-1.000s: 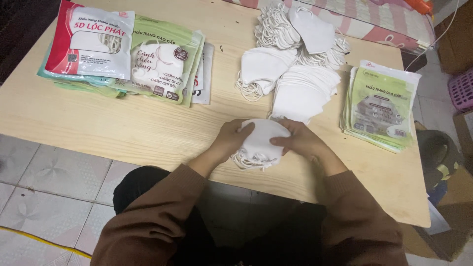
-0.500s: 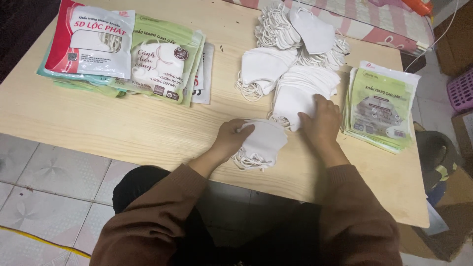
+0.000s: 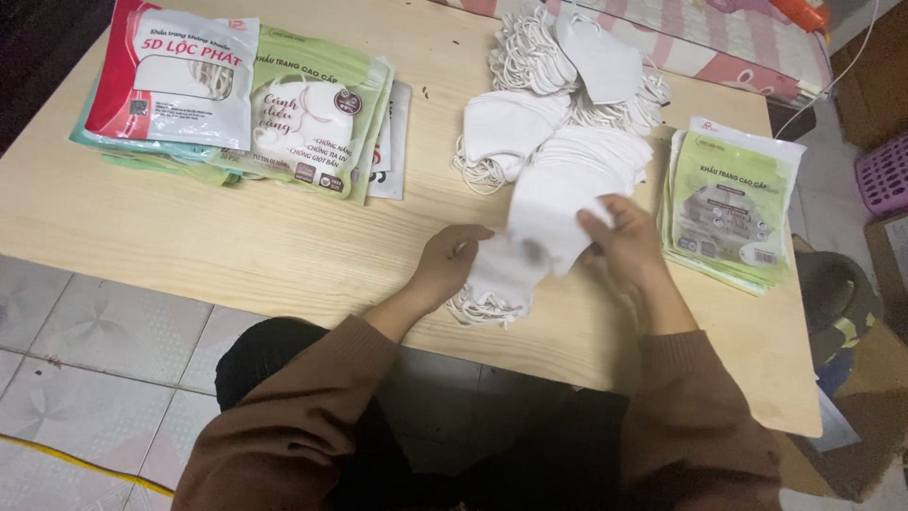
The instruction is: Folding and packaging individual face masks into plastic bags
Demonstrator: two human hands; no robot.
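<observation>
My left hand (image 3: pixel 452 262) rests on a small stack of white face masks (image 3: pixel 492 284) near the table's front edge. My right hand (image 3: pixel 624 241) pinches a single white mask (image 3: pixel 553 213) and holds it tilted above that stack. Just behind lies a larger stack of white masks (image 3: pixel 591 156). Further back sits a heap of masks with tangled ear loops (image 3: pixel 558 57). Brown sleeves cover both arms.
A pile of green printed bags (image 3: pixel 728 203) lies at the right of the wooden table (image 3: pixel 236 246). More bags, red-white and green (image 3: pixel 236 104), are stacked at the left. A striped cloth (image 3: pixel 719 47) lies behind the table, a purple basket (image 3: pixel 884 175) at far right.
Both hands were cupped over the front stack. My right hand went to the larger stack behind and has now lifted one mask off it toward the front stack; my left hand stayed put.
</observation>
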